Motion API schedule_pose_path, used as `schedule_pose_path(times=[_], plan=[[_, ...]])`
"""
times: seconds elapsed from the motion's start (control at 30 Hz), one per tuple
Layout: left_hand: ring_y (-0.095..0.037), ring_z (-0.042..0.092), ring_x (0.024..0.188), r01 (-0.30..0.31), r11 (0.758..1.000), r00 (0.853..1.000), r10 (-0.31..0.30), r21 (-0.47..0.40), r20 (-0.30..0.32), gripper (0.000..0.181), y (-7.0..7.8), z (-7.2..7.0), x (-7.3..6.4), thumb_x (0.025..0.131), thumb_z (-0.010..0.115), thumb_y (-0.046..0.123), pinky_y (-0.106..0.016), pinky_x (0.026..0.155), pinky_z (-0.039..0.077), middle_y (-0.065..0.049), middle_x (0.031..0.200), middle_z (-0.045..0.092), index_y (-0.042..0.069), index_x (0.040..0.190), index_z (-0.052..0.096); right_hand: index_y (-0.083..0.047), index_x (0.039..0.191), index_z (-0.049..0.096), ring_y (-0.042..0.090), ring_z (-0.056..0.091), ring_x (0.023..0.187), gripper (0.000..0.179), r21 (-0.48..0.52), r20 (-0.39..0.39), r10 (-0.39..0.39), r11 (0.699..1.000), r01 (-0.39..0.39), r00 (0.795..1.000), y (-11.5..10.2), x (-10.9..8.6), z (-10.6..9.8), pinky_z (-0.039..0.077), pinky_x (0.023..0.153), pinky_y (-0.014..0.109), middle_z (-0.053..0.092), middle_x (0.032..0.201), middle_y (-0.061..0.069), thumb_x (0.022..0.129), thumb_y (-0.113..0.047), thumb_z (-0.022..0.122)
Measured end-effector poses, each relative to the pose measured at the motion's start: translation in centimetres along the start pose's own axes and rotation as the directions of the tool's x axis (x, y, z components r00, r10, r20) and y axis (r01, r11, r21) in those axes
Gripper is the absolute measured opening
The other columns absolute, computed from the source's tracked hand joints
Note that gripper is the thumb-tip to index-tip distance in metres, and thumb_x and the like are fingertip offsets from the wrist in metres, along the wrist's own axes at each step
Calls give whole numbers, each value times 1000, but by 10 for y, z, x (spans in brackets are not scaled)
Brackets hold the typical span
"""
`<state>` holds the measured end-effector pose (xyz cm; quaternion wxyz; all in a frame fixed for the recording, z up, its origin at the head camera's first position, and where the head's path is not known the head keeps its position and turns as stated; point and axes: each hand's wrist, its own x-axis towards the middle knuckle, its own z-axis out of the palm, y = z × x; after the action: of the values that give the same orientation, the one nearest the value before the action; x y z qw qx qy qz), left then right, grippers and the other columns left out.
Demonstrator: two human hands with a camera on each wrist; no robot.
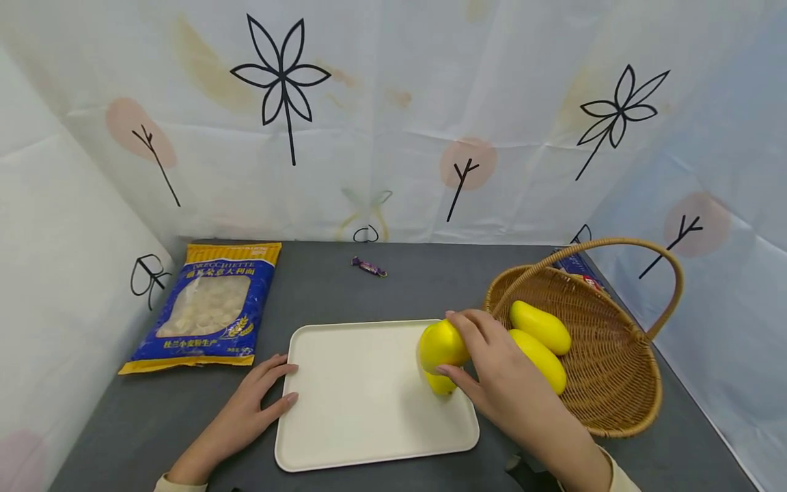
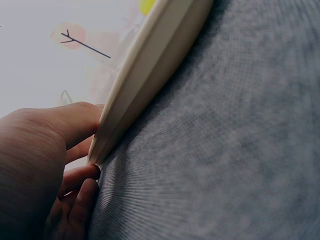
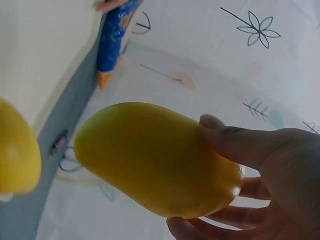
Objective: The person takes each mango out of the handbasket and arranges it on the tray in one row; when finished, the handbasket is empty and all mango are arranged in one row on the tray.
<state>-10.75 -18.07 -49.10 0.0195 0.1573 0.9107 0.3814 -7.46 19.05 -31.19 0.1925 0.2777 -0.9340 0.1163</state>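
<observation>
My right hand (image 1: pixel 507 372) grips a smooth yellow mango (image 3: pixel 157 160) between thumb and fingers, above the right side of a cream tray (image 1: pixel 363 396). Below that mango, largely hidden by it in the head view, a second yellow fruit (image 1: pixel 440 384) sits on the tray. At the tray's left edge, my left hand (image 1: pixel 255 400) touches the rim with thumb and fingertips, its fingers loosely extended. Two more yellow mangoes (image 1: pixel 541 328) lie in a wicker basket (image 1: pixel 609 369) just right of my right hand.
A blue and yellow pasta bag (image 1: pixel 205 307) lies at the left, behind my left hand. One purple-wrapped candy (image 1: pixel 369 266) is on the grey table (image 1: pixel 418 287) behind the tray. The basket's tall handle (image 1: pixel 676 273) arches up, and a dark blue package (image 1: pixel 578 266) shows behind it.
</observation>
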Motion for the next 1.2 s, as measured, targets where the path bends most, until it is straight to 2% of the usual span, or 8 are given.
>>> schedule_pose_path(times=[0.23,0.57,0.73,0.87,1.03,1.2], plan=[[-41,31,136,2,1000,1000,-2,-16,10,47,5,-4,0,92,62,43,-69,99,30,-15,147,38,19,132,55,-6,126,53,20,59,102,63,14,35,14,1000,-15,999,-4,15,31,54,85,33,55,119,8,77,-35,80],[-41,31,136,5,1000,1000,-4,-19,8,46,4,-1,-1,92,62,42,-69,99,30,-16,146,39,19,131,56,-6,118,52,22,57,91,57,31,61,-8,999,6,998,5,27,72,51,76,35,61,110,8,78,-35,80],[-41,31,136,-6,1000,1000,6,-17,-2,45,6,-3,-1,92,63,40,-69,99,30,-16,146,39,18,131,56,-5,123,51,25,57,98,59,7,91,-8,1000,8,996,5,31,86,50,87,36,60,114,9,79,-33,79],[-41,31,136,-4,1000,1000,5,-7,5,47,6,-4,-1,92,62,41,-69,99,30,-16,146,38,18,132,55,-7,128,53,27,57,102,63,-49,82,-19,999,23,996,5,32,95,48,92,38,59,117,10,79,-35,79],[-41,31,136,-7,1000,1000,7,-4,3,46,6,-4,-1,92,62,40,-69,99,30,-16,146,39,18,131,56,-15,133,54,26,56,103,63,-86,97,-11,996,20,995,2,28,100,51,87,37,57,116,9,79,-35,79],[-40,32,135,-11,1000,1000,11,2,0,45,6,-3,-2,92,62,41,-68,99,31,-15,146,39,19,131,56,-20,131,55,25,56,106,58,-112,131,-6,993,21,991,-5,17,98,53,83,37,56,121,10,80,-32,79]])
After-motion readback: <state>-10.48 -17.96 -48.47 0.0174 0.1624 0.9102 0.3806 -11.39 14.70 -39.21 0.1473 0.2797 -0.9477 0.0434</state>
